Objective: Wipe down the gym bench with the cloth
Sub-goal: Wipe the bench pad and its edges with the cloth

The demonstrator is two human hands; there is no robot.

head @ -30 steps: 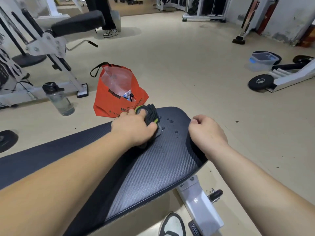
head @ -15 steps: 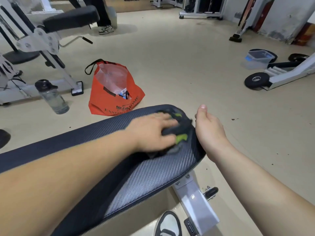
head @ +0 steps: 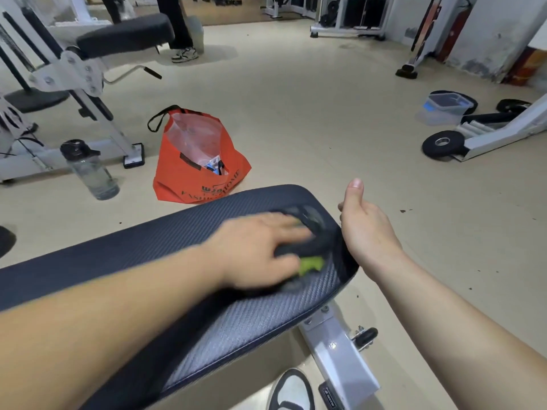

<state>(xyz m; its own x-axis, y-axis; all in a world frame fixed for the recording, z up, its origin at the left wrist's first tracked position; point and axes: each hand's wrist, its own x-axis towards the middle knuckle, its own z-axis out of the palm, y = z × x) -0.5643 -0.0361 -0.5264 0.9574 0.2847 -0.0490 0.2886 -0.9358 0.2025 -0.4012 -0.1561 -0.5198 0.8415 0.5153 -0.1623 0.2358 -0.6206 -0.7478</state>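
L hand [head: 257, 253] & cloth [head: 310, 247] motion-blurred; bench [head: 148, 253] cut off at left edge.

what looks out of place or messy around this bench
Nothing looks damaged or spilled. Just floor clutter: an orange bag slumps open beside the bench, a water bottle stands near it, and a plastic tub and a weight plate lie off to the right.

Your left hand [head: 254, 251] has swept the cloth [head: 313, 244] across to the desk [head: 177, 241] end; droplets gone. Your right hand [head: 367, 229] has shifted alongside, thumb now raised.
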